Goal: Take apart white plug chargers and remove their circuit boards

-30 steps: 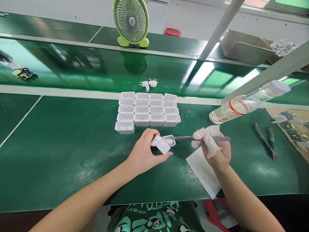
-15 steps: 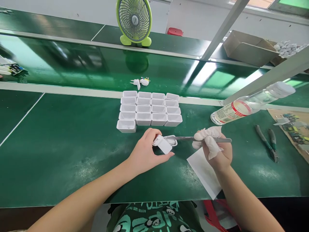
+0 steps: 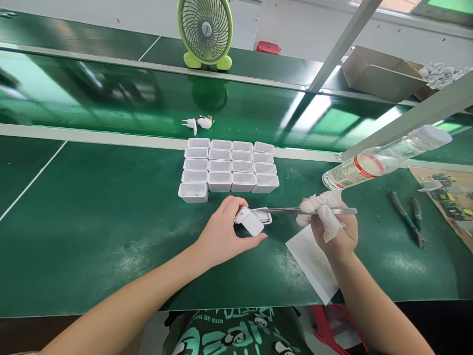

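Observation:
My left hand (image 3: 221, 230) is closed around a small white plastic charger case (image 3: 252, 223), a flat white piece angled across its near side. Its open end faces right, and the inside is too small to make out. In my right hand (image 3: 338, 229), whose fingertips are wrapped in white coverings, a pair of metal tweezers (image 3: 284, 211) lies nearly level. The tweezer tips reach into or against the case; which of the two I cannot tell. Just beyond my hands stand rows of white open-topped plastic cases (image 3: 220, 167). Under my right hand lies a white paper sheet (image 3: 312, 264).
A plug with a circuit board (image 3: 204, 122) rides on the shiny green belt (image 3: 148, 108) behind the cases. To the right are a leaning clear bottle (image 3: 369, 165), green-handled cutters (image 3: 410, 219) and cardboard with circuit boards (image 3: 453, 197). A green fan (image 3: 206, 32) stands at the back.
The plug with its circuit board has shifted left on the belt, and the parts at the far left have left view. My right hand and tweezers have moved slightly right; my left hand stays put.

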`<state>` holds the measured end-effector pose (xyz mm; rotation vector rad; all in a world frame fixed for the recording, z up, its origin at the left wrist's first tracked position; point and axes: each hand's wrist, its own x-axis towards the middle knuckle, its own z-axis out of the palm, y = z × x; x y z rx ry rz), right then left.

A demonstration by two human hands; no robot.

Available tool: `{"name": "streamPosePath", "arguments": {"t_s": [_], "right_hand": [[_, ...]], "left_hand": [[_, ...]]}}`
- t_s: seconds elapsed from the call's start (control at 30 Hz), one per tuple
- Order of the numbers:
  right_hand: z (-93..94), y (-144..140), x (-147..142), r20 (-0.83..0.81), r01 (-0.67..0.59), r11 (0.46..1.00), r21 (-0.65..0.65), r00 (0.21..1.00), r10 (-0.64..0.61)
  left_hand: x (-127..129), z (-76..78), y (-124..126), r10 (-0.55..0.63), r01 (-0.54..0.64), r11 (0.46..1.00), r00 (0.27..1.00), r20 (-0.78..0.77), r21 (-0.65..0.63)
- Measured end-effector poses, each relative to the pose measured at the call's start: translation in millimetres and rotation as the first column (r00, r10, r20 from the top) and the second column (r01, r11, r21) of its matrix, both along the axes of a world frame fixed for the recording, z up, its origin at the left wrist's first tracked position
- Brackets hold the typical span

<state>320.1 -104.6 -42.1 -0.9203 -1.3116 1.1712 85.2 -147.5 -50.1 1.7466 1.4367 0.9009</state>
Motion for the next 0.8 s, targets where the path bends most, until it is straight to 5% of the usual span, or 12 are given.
{"name": "streamPosePath", "arguments": {"t_s": [0.2,0.8], "right_hand": [[-4.0,-0.5,3.8,0.039,-0.098,0.995,-0.027,0.994,0.099],[1.2,1.8,1.1,0.012,-0.033,0.999,-0.031,0.999,0.034]], "left_hand": [[-0.9,0.9,-1.5,-0.008,0.008,1.0,1.0,-0.006,-0.012],[-2.3,0.9,-0.6,-0.021,0.021,1.0,1.0,-0.003,-0.017]]}}
